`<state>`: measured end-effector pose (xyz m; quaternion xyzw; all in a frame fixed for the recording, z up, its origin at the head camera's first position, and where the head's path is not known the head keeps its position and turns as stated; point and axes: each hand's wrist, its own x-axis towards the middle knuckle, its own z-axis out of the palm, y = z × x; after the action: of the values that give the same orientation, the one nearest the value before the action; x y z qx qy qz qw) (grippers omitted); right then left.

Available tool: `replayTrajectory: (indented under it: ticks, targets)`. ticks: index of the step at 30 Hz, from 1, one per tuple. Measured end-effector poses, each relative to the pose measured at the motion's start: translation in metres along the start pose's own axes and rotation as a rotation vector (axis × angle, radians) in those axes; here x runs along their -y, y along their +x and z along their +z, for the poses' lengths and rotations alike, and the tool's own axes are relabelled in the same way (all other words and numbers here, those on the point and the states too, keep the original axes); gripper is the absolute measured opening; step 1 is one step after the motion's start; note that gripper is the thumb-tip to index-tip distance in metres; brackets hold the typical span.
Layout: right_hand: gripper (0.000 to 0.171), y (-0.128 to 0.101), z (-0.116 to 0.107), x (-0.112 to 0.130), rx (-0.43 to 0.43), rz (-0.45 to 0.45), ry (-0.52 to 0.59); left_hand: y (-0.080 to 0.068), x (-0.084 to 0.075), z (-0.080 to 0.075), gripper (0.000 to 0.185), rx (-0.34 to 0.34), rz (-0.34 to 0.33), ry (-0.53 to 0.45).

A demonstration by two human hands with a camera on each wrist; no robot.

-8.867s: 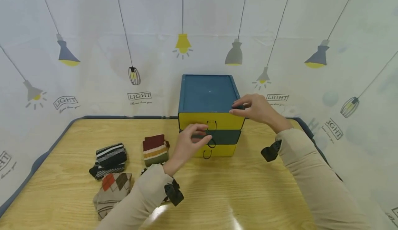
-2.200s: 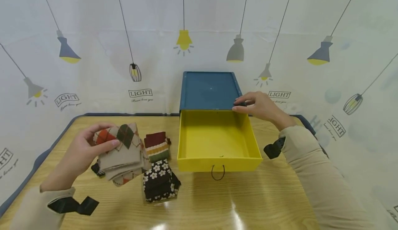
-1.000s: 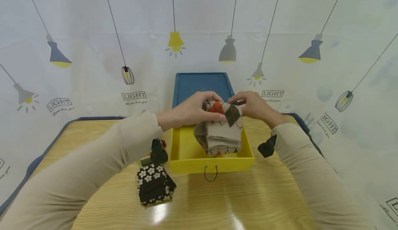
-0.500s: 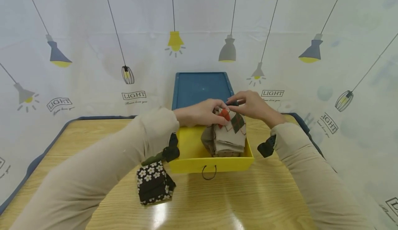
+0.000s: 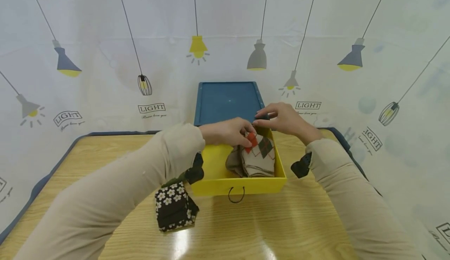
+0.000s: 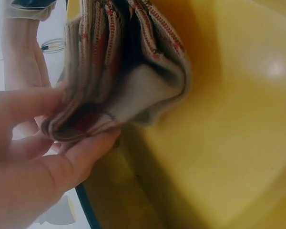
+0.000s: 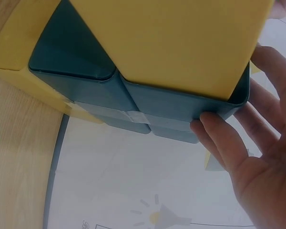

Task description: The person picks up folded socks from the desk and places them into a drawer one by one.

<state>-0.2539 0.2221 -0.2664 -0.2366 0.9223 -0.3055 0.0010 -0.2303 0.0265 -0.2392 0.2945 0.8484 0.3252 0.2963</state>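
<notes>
Inside the open yellow drawer (image 5: 218,184), right half, sits the folded argyle socks (image 5: 259,156); left hand (image 5: 228,132) pinches their top edge. Best to seat them flat against the right wall before letting go. Right hand (image 5: 285,119) grips the blue cabinet (image 5: 226,102) corner, bracing it.

Two hands (image 5: 228,132) (image 5: 284,119) are showing; two sock bundles, one argyle (image 5: 256,155), one floral (image 5: 174,209); one drawer chest (image 5: 226,102); one open yellow drawer (image 5: 218,182).
</notes>
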Motion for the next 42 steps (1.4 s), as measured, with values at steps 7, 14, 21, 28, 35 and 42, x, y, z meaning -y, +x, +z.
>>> replayTrajectory:
  ticks: [7,14,21,28,35,42]
  targets:
    - [0.032,0.003,0.002,0.002,0.002,0.005,-0.01,-0.005,0.002,-0.004,0.037,-0.089,0.029,0.046]
    - [0.033,0.006,0.004,0.002,0.002,0.012,-0.001,-0.014,0.007,-0.014,0.033,-0.159,0.077,0.025]
    - [0.034,0.008,0.007,0.002,0.001,0.024,0.015,-0.029,0.019,-0.021,0.031,-0.23,0.254,0.034]
    - [0.034,0.009,0.011,0.002,0.016,0.035,0.022,-0.062,0.049,-0.028,0.028,-0.356,0.377,-0.057]
    - [0.034,0.006,0.008,0.004,0.02,0.035,0.012,-0.105,0.09,-0.028,0.03,-0.5,0.378,-0.142]
    - [0.032,0.0,0.002,0.001,0.006,0.052,0.01,-0.13,0.14,-0.02,0.029,-0.512,0.282,-0.153]
